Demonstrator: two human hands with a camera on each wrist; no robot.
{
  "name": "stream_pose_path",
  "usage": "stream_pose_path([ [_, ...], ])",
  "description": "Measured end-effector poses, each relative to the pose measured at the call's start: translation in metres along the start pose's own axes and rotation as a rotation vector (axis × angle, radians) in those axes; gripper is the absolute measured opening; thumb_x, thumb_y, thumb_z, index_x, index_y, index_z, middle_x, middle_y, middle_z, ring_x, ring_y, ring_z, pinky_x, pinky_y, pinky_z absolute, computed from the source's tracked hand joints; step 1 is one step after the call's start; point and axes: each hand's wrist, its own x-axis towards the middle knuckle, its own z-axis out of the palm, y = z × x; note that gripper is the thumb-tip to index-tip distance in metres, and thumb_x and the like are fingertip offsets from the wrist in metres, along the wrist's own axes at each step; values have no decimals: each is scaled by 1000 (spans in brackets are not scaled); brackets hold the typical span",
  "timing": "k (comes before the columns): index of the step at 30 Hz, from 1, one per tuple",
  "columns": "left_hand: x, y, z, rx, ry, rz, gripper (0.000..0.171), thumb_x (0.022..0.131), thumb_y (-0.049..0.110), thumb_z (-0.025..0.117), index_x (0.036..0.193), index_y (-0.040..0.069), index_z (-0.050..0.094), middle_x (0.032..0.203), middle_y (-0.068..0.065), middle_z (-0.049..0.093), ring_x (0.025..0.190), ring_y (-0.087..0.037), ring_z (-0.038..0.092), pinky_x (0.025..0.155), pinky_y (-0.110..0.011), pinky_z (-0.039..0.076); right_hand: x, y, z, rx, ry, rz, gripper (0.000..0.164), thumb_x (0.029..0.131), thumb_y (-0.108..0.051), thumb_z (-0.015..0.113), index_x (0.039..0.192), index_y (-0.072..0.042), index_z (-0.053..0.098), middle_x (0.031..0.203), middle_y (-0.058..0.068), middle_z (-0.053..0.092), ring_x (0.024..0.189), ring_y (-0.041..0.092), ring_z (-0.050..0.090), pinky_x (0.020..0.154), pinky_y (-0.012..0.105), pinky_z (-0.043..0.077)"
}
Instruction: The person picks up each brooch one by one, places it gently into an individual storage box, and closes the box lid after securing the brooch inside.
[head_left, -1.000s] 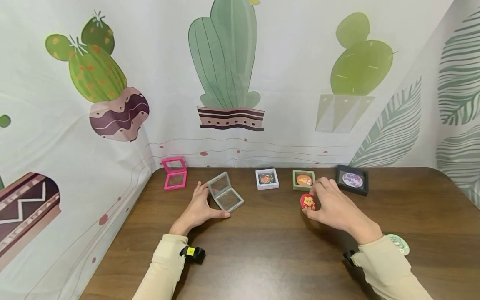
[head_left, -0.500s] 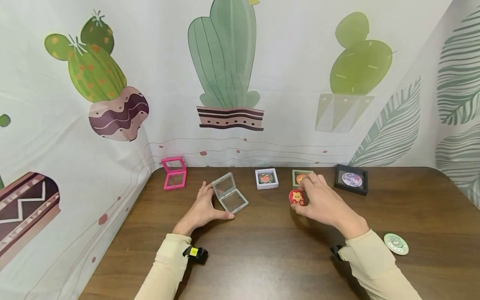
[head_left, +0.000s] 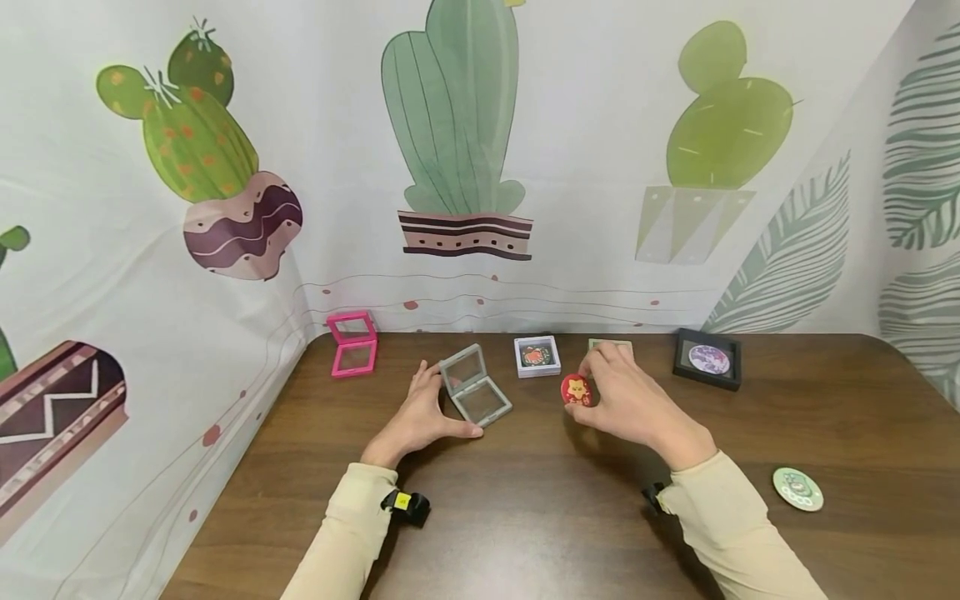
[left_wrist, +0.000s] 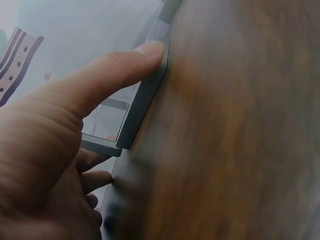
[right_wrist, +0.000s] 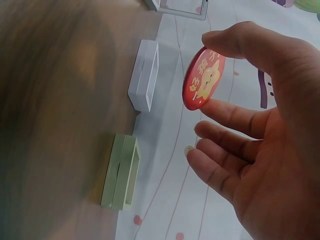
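My left hand (head_left: pixel 422 419) holds a grey hinged display case (head_left: pixel 480 402), which stands open on the table with its lid tilted back. The thumb lies along the case's front edge in the left wrist view, and the other fingers reach behind the lid. My right hand (head_left: pixel 636 402) pinches a round red pin badge (head_left: pixel 575 390) between thumb and index finger. A yellow star figure shows on the badge (right_wrist: pixel 204 79), which is raised off the table and tilted in the right wrist view. Its other fingers are spread, holding nothing.
Along the back edge stand an open pink case (head_left: pixel 353 357), a white case (head_left: pixel 537 371) with a badge, a green case (right_wrist: pixel 120 172) partly hidden by my right hand in the head view, and a black case (head_left: pixel 731 367). A pale green badge (head_left: pixel 798 489) lies at right.
My right hand has carried the red badge leftward, toward the grey case. The left hand and the grey case have shifted a little to the right.
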Motion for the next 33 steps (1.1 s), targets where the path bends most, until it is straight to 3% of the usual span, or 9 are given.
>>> stream_pose_path([
  [11, 1, 4, 4, 1, -15, 2, 81, 66, 36, 102, 126, -1, 63, 167, -24, 32, 160, -45, 3, 126, -65, 10, 13, -9, 8, 12, -8, -14, 40, 81, -26, 88, 102, -2, 64, 114, 12, 57, 108, 33, 51, 88, 45, 51],
  [33, 3, 4, 4, -15, -24, -7, 84, 66, 36, 102, 129, -2, 63, 168, -24, 30, 161, -44, 5, 126, -63, 12, 30, -25, 23, 33, -66, 2, 43, 82, -29, 84, 105, 0, 62, 105, 9, 52, 98, 28, 46, 80, 41, 49],
])
